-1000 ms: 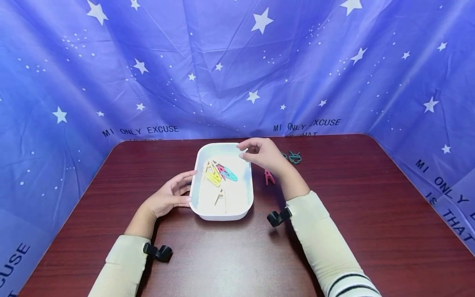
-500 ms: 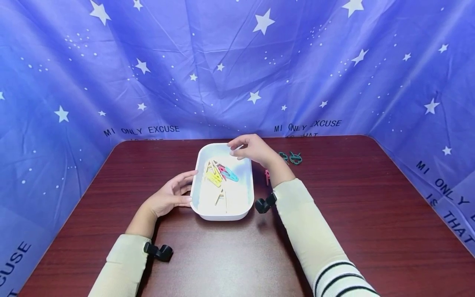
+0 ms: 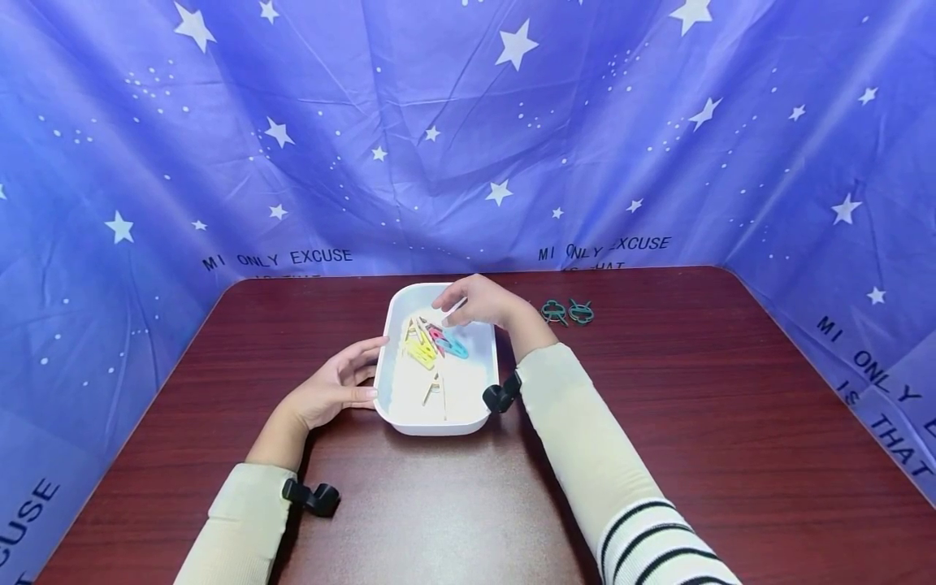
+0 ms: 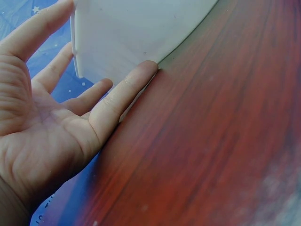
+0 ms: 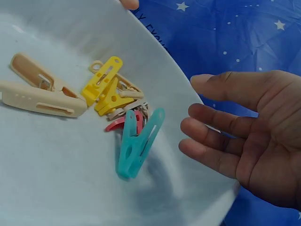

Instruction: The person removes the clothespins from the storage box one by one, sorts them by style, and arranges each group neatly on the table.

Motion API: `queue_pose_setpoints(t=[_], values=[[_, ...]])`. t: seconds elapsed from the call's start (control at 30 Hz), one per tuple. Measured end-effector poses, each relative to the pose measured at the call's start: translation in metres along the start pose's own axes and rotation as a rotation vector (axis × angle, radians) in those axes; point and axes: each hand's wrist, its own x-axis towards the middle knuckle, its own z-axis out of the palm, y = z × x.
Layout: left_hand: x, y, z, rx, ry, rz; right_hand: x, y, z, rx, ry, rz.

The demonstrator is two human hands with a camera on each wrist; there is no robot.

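In the head view a white tray (image 3: pixel 439 430) stands on the table, several plastic clothespins inside it. A turquoise clothespin (image 5: pixel 138 146) lies at the near end of a small heap, with a yellow clothespin (image 5: pixel 107 84) and part of a pink clothespin (image 5: pixel 124 123) behind it. Apart from them rests a beige clothespin (image 5: pixel 51 101). My left hand (image 3: pixel 329 388) touches the tray's left side, its fingers spread along the outer wall and rim. Over the tray's far right portion is my right hand (image 3: pixel 483 302), fingers extended toward the heap and nothing between them.
Two green wire-like clips (image 3: pixel 581 312) lie on the dark red wooden table (image 3: pixel 695 390), right of the tray. A blue star-printed curtain (image 3: pixel 439 162) hangs behind the table and along both sides. My right forearm (image 3: pixel 585 439) crosses just right of the tray.
My right hand has moved left from the tray's right rim to over its inside. The pink clothespin on the table is now hidden behind my right arm. Left hand and tray stay put.
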Motion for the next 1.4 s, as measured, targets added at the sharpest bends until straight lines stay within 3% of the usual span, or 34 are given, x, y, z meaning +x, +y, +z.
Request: queue_pose_setpoints(t=[0.2,0.5,0.97,1.4], values=[[-0.001,0.001,0.001,-0.01,0.003,-0.003,0.007,-0.005,0.009,-0.188,-0.043,0.011],[-0.002,0.002,0.003,-0.016,0.007,-0.005,0.01,-0.007,0.014,-0.279,-0.1,0.079],[-0.002,0.002,0.001,-0.002,0.004,-0.001,0.014,-0.003,0.018,-0.267,-0.095,0.118],[-0.001,0.001,0.0,0.0,0.008,-0.002,0.013,-0.002,0.013,-0.226,-0.117,0.092]])
